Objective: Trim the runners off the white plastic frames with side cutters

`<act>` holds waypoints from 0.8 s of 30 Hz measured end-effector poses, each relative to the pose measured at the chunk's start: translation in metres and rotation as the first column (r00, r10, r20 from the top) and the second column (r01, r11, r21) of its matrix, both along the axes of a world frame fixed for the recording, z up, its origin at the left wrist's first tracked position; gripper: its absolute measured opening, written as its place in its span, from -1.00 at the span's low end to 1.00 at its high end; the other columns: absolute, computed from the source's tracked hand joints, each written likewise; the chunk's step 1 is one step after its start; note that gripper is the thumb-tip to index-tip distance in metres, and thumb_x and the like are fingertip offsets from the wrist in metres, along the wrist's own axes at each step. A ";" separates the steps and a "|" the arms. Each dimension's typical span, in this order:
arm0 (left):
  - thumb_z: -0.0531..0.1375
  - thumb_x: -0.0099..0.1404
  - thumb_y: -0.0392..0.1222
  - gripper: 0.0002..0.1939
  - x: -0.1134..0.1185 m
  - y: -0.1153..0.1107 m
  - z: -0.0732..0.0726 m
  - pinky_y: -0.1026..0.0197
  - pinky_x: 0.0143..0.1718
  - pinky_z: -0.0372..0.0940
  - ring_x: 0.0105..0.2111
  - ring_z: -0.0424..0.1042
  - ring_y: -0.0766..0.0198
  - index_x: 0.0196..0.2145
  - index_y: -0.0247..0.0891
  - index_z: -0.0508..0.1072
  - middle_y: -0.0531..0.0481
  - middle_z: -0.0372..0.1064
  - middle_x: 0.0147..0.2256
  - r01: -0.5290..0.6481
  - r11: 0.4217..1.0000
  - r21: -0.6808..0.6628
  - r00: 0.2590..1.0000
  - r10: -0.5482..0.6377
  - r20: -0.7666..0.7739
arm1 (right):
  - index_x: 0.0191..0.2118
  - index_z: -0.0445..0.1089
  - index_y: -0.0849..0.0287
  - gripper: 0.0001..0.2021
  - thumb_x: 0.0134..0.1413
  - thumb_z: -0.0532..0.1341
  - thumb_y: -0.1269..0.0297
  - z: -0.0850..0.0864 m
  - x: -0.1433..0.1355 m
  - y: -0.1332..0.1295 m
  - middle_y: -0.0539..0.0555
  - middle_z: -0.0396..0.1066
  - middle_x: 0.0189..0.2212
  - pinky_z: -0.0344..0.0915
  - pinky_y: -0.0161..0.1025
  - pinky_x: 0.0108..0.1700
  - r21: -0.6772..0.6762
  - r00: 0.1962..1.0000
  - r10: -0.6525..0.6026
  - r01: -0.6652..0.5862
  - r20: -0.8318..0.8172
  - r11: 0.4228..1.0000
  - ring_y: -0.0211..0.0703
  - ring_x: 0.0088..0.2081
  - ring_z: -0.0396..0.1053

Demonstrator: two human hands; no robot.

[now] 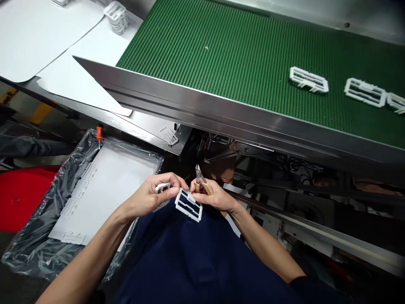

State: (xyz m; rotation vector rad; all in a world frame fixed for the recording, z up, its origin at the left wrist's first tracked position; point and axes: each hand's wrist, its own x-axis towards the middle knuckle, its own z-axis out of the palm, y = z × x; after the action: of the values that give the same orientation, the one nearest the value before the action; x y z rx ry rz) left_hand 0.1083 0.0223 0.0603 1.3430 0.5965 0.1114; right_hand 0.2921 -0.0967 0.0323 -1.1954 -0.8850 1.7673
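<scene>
Left hand (161, 194) is clamped on a white slotted plastic frame (189, 205), another white piece (162, 186) tucked in its fingers; the right hand (215, 197) is wrapped around tan-handled pliers (208, 188) and touches the frame's edge. Beyond both hands, a ribbed green conveyor belt (221, 55) runs behind a metal side rail (190, 99), loose frames (365, 93) lying far right of them. Beyond and left of the left hand, white sheets (76, 38) cover a bench (142, 132). Nearer, left of that hand, clear plastic (34, 251) lines a container holding white card (117, 173).
</scene>
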 end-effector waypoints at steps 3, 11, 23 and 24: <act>0.08 0.28 -0.05 -0.77 0.001 -0.006 0.000 0.20 -0.25 0.21 -0.31 0.34 0.16 -0.36 -0.26 0.40 -0.10 0.38 -0.30 0.060 0.998 -0.002 0.998 -0.060 0.000 | -0.27 0.23 0.20 -0.73 0.02 0.22 0.11 -0.004 -0.006 -0.006 -0.06 0.12 -0.47 0.10 -0.34 -0.37 0.000 0.997 0.017 -0.017 0.075 1.000 -0.33 -0.45 0.08; 0.04 0.32 -0.11 -0.80 0.013 -0.019 0.021 0.21 -0.24 0.20 -0.30 0.36 0.18 -0.36 -0.24 0.37 -0.05 0.39 -0.30 0.154 0.977 0.151 0.988 -0.155 -0.004 | -0.14 0.24 0.16 -0.80 0.08 0.13 0.31 0.049 0.025 -0.027 0.07 0.32 -0.22 0.19 -0.24 -0.14 0.095 0.677 0.092 -0.233 0.730 0.968 -0.18 -0.22 0.27; 0.02 0.32 -0.04 -0.75 0.031 -0.019 0.016 0.20 -0.29 0.19 -0.33 0.34 0.18 -0.37 -0.24 0.36 -0.02 0.38 -0.36 0.197 0.970 0.141 0.977 -0.183 -0.106 | -0.06 0.25 0.19 -0.69 0.04 0.08 0.31 0.105 0.041 -0.024 0.14 0.29 -0.27 0.13 -0.07 -0.11 -0.201 0.065 0.269 -0.508 0.961 0.837 -0.06 -0.23 0.25; 0.02 0.32 -0.05 -0.75 0.031 -0.020 0.017 0.20 -0.30 0.19 -0.34 0.34 0.18 -0.37 -0.24 0.36 -0.02 0.39 -0.37 0.193 0.971 0.144 0.978 -0.179 -0.110 | -0.06 0.25 0.19 -0.70 0.05 0.07 0.30 0.108 0.041 -0.023 0.14 0.28 -0.27 0.13 -0.06 -0.10 -0.212 0.054 0.278 -0.515 0.959 0.831 -0.06 -0.23 0.25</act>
State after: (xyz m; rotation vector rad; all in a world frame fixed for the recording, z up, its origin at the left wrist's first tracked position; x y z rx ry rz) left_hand 0.1393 0.0025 0.0775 1.5546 0.5477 -0.0620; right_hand 0.3329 -0.1200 0.1399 -2.1421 -2.3260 0.9393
